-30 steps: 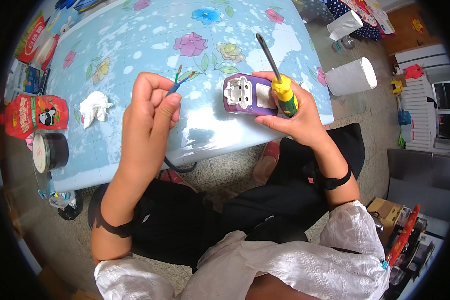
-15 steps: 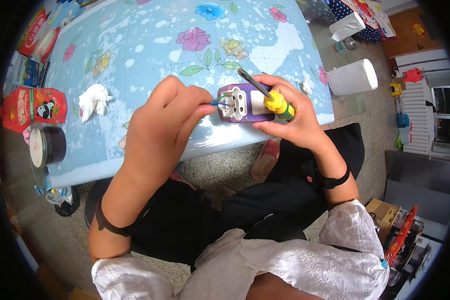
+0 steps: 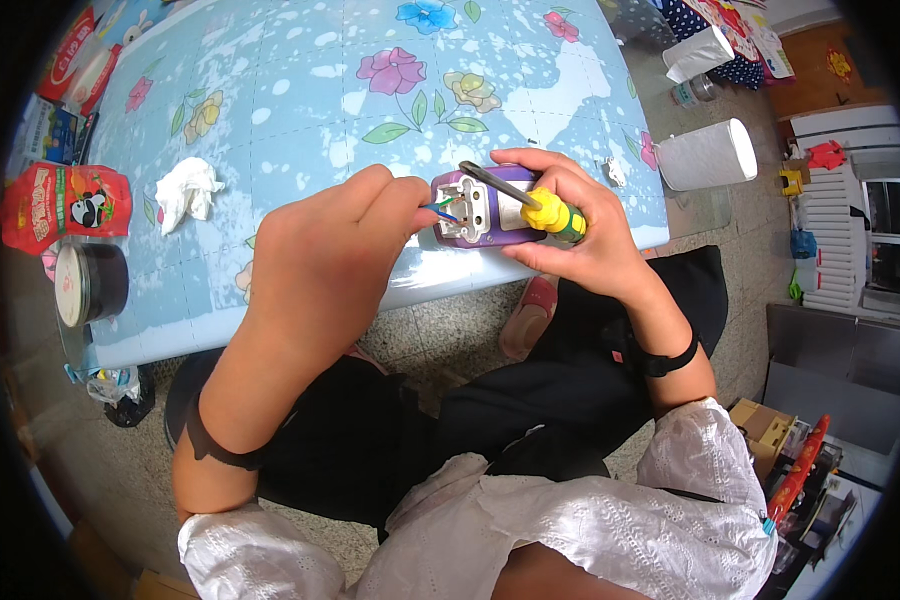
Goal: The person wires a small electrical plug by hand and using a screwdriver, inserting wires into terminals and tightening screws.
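Note:
My left hand (image 3: 335,235) is closed, its fingertips pinching thin blue and green wires (image 3: 444,209). The wires run into the white end of a purple device (image 3: 508,232), where small slots and holes show. How firmly their ends sit inside is too small to tell. My right hand (image 3: 605,228) grips the device from the right, above the table's near edge. Held in that same hand is a screwdriver (image 3: 553,214) with a yellow and green handle. Its metal shaft slants over the device, pointing up and left.
The table (image 3: 300,130) has a flowered blue cover. On its left are crumpled tissue (image 3: 187,193), a red pouch (image 3: 70,208) and a round lidded tub (image 3: 92,283). A small white scrap (image 3: 615,172) lies beyond my right hand. A white paper roll (image 3: 708,156) stands further right.
My left hand has shifted slightly, and more of the green wire shows. The screwdriver's shaft has tipped lower over the device. My right hand keeps its grip.

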### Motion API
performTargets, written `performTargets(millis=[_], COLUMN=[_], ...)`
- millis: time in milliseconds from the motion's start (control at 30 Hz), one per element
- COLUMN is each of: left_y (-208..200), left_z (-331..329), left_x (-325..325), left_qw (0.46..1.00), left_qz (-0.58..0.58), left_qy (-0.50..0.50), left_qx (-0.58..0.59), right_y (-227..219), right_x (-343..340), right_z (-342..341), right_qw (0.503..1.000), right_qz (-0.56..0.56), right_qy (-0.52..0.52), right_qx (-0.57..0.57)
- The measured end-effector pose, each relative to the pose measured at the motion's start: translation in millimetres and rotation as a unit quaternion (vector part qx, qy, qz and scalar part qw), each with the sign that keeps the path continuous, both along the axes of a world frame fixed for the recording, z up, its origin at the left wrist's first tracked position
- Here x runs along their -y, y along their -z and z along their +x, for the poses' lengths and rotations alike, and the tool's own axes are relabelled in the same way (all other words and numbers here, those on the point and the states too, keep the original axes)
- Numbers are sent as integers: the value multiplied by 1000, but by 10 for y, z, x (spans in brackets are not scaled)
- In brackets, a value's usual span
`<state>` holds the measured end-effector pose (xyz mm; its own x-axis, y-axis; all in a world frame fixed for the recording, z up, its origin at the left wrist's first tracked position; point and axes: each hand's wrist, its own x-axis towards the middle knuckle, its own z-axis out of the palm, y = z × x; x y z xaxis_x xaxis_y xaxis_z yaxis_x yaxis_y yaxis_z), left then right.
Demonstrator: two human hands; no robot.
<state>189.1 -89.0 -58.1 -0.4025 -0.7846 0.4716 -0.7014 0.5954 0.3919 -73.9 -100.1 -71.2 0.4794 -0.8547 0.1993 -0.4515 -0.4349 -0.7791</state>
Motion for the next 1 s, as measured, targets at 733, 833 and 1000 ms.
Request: performTargets(millis=[733,833,1000], left_y=[32,42,-19], left_z=[36,29,2], left_x=[13,-17,-59], left_qw=[978,983,981], left_qz=[167,157,167], left_qy=[11,15,-3], left_qx=[-122,-99,-97], right_y=[13,8,-9], right_x=[-11,-14,-14], right_z=[7,10,18], right_qw=[1000,1000,1000], right_qz=[24,21,12], right_qy=[-14,-20,-24], right_qx=[8,-8,-12])
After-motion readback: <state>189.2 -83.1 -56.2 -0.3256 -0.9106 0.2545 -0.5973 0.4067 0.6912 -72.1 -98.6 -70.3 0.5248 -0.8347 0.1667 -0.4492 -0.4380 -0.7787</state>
